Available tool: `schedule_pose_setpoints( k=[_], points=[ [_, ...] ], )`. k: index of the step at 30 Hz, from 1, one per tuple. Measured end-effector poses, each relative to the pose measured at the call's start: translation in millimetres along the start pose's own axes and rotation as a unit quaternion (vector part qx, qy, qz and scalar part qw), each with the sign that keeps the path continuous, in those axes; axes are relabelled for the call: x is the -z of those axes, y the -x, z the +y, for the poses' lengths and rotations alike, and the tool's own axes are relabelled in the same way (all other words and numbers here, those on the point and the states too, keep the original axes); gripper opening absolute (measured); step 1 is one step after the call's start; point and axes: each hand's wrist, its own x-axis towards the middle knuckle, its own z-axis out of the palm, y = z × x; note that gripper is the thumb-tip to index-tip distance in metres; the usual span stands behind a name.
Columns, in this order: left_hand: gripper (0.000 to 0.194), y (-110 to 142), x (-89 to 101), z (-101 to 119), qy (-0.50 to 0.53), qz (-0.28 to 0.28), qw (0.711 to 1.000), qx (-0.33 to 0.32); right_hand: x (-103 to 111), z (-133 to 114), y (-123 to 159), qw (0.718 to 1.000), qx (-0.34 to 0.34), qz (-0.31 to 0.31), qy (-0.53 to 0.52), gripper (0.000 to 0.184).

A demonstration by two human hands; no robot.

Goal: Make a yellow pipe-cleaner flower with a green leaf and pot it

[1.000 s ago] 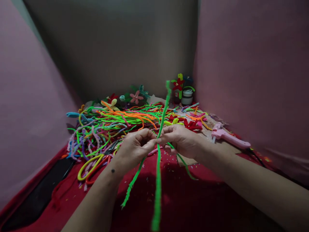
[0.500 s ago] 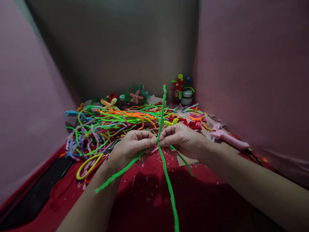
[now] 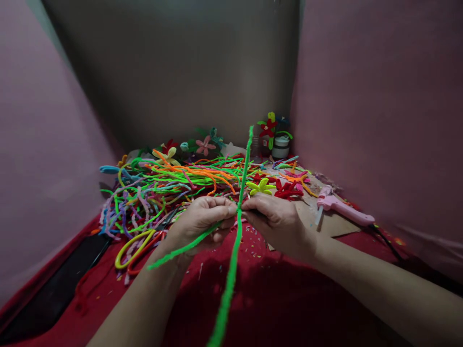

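Bright green pipe cleaners [image 3: 234,260] cross at a point between my two hands. One end stands up, one hangs down toward me, and another sticks out to the lower left past my left hand. My left hand [image 3: 206,219] pinches them at the crossing with thumb and forefinger. From the other side, my right hand [image 3: 278,219] is closed at the same crossing, its fingertips partly hidden. Both hands are held above the red cloth [image 3: 231,299].
Behind my hands lies a heap of coloured pipe cleaners [image 3: 188,173]. Scissors [image 3: 135,250] with yellow and red handles lie left, near a black flat object [image 3: 54,289]. A pink glue gun [image 3: 343,207] rests on cardboard at right. Pipe-cleaner flowers [image 3: 205,144] stand at the back.
My right hand has turned over at the crossing, its wrist lower. The hanging green end has swung left toward me, and the end that showed below my right hand is out of sight.
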Motion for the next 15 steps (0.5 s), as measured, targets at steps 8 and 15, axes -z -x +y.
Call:
schedule_pose_setpoints(
  k=[8,15],
  points=[
    [0.022,5.4,-8.2,1.8,-0.125,0.065,0.986,-0.086,-14.2,-7.5,-2.4,0.951,-0.228,0.028,-0.208,0.021],
    [0.014,8.0,-17.4,5.3,-0.170,0.110,0.969,-0.139,-15.4,-9.9,-6.2,0.915,-0.277,0.036,-0.290,0.014]
  ],
)
